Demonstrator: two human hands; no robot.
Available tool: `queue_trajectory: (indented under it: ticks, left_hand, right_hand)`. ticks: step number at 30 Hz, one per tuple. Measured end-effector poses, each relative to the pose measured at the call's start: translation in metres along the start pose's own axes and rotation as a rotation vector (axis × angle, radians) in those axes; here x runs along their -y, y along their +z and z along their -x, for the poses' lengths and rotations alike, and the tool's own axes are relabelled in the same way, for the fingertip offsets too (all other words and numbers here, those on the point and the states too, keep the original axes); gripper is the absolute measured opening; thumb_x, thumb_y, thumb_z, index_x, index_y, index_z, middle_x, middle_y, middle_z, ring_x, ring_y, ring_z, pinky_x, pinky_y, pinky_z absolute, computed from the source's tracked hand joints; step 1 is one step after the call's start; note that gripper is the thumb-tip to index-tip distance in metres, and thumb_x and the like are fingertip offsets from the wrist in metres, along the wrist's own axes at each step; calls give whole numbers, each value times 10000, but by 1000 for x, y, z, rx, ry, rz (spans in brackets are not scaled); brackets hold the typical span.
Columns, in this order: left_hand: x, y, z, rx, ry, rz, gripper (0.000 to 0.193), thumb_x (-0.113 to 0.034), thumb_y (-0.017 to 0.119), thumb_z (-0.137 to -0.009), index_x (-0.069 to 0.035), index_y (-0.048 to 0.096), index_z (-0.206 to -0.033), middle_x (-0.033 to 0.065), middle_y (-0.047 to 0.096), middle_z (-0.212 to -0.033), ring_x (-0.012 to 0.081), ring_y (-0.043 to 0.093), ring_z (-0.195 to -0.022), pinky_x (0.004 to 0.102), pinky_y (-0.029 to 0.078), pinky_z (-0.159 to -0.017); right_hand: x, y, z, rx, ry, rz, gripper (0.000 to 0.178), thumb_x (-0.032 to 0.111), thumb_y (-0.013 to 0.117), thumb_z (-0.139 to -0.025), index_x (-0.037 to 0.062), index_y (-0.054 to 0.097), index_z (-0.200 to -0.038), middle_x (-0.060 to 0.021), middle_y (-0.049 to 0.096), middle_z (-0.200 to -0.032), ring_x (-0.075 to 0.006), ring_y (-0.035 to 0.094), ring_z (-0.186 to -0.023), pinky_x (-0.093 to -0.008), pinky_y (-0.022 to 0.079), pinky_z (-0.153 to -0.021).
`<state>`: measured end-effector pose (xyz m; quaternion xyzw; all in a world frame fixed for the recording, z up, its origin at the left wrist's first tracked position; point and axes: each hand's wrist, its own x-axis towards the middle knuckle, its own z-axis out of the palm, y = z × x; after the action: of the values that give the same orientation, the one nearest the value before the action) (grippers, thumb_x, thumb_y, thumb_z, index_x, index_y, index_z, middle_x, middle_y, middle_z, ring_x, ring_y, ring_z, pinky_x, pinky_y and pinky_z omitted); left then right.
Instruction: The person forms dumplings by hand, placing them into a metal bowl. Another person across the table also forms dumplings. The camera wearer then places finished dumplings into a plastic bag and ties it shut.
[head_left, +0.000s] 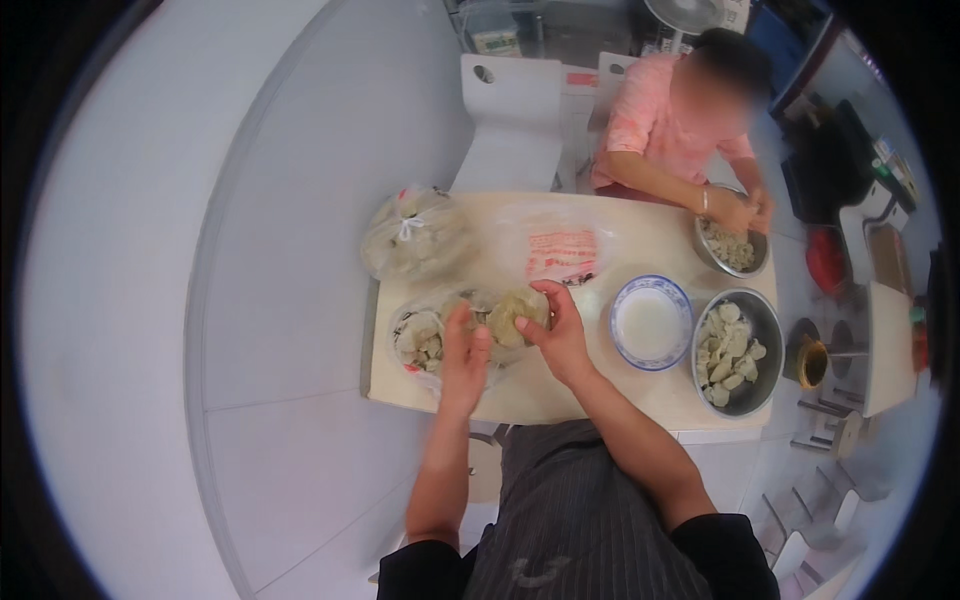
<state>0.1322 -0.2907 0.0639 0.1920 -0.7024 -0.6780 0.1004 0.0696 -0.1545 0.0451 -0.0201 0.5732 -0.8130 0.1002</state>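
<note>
My right hand (562,340) holds a small clear plastic bag (508,322) with yellowish-green contents, its thumb on the near side and fingers around the right edge. Just left of that bag is my left hand (462,360), raised, slightly blurred, its fingers stretched and nothing visible in them. Beneath and beside it lies an opened clear bag (420,338) of pale grey-green lumps. Farther back stands a larger bag (418,240) of similar lumps, tied at the top with a white knot. What the lumps are, I cannot make out.
On the table (590,400) stand a blue-rimmed bowl (652,322) of whitish liquid and a steel bowl (738,352) of pale pieces. Behind them, a person in pink (655,120) works over another steel bowl (735,250). A red-printed plastic bag (562,255) lies flat.
</note>
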Motion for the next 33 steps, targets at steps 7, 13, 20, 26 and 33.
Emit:
queue_trajectory:
  ticks: [7, 13, 20, 26, 33]
  left_hand:
    - [-18, 122, 12, 32, 407, -454, 288, -61, 615, -831, -21, 568, -1112, 197, 514, -1202, 319, 496, -1140, 382, 418, -936]
    - [-13, 209, 32, 261, 609, -336, 142, -65, 606, -833, -41, 620, -973, 154, 596, -1011, 333, 560, -973, 393, 445, -868]
    - [-2, 246, 41, 245, 888, -657, 148, -136, 634, -840, -46, 616, -955, 140, 595, -872, 311, 568, -836, 395, 458, -740]
    - [19, 252, 24, 515, 830, -634, 118, -128, 638, -820, -39, 588, -880, 138, 594, -805, 333, 582, -725, 399, 472, -642]
    - [20, 255, -7, 836, 969, -666, 80, -109, 634, -795, -50, 587, -823, 126, 591, -717, 324, 594, -670, 411, 488, -611]
  right_hand:
    - [33, -65, 22, -227, 261, -61, 309, 260, 589, -921, 77, 475, -1142, -22, 521, -1006, -117, 498, -923, -254, 438, -806]
    - [54, -124, 35, -365, 351, -688, 378, 410, 466, -974, 82, 524, -1154, -17, 539, -979, -118, 522, -878, -267, 460, -803]
    - [32, -170, 33, -442, 253, -687, 317, 392, 439, -983, 103, 563, -1023, -14, 554, -927, -107, 522, -832, -259, 460, -753]
    - [17, -197, 35, -399, 413, -564, 277, 352, 479, -970, 99, 588, -941, -18, 573, -903, -112, 519, -844, -265, 446, -769]
    - [6, -218, 25, -290, 431, -369, 200, 191, 514, -891, 31, 634, -882, -36, 599, -868, -125, 509, -799, -301, 429, -699]
